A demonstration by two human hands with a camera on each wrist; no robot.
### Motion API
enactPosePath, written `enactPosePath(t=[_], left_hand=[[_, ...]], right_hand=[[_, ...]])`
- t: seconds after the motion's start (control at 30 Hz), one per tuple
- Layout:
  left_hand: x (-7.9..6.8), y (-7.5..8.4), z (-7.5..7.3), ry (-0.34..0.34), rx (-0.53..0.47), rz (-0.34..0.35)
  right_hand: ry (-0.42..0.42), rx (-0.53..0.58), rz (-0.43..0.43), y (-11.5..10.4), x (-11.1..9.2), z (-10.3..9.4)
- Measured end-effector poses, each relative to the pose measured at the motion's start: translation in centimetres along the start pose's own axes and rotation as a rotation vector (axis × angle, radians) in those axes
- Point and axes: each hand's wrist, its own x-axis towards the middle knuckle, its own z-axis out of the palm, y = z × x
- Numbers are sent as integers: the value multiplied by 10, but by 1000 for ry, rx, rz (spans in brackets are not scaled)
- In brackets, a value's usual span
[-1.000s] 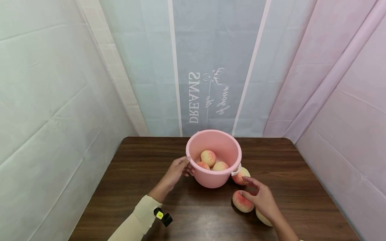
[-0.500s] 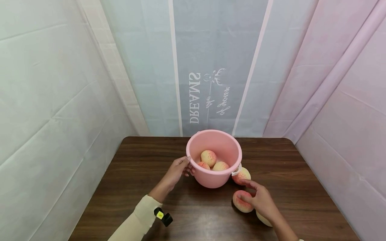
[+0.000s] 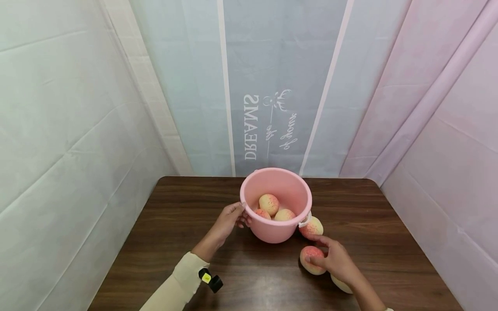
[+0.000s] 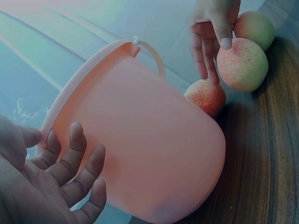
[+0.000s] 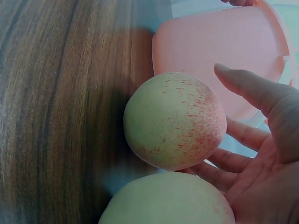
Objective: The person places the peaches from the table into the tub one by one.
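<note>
A pink bucket (image 3: 272,233) stands on the table with several peaches in it, one pale peach (image 3: 269,204) among them. My left hand (image 3: 230,218) holds the bucket's left rim, thumb at the edge and the other fingers loosely bent along the outer wall. Over a red-topped peach (image 3: 312,260) right of the bucket is my right hand (image 3: 339,262), its thumb and fingers spread apart. In the right wrist view that peach (image 5: 175,121) sits between thumb and fingers, with the thumb clear of it. The fingertips reach toward another peach (image 3: 313,227) beside the bucket.
A third loose peach (image 3: 341,284) lies partly under the right hand. The bucket's white handle (image 3: 305,219) hangs at its right side. The dark wooden table (image 3: 175,216) meets printed curtains (image 3: 280,65) at its back edge and pale cloth on both sides.
My right hand has lowered slightly toward the near peach, its fingertips drawing back a little from the peach by the bucket. The left hand and bucket stay in place.
</note>
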Motion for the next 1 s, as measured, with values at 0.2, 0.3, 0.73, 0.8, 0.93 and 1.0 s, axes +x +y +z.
enactPosePath(t=[0.2,0.3,0.73,0.8,0.93,1.0], left_hand=[[-2,-2,-2,-2,4,5],[-4,-3,-2,-5,5,10],[-9,-8,-7,-26,8,37],[-10,-9,-7,-29,9,38],[-12,-9,-8,-31,11,40],[-12,-11,-9,-32,16,35]], right_hand=[[-23,4,-23,2,-1,5],[-47,-9,-43,2,-2,7],[-62,-132,-67,3,-9,19],[-57,-154,-84,4,-10,21],[-43,-166,-95,4,-13,25],[-38,-164,-95,4,-14,26]])
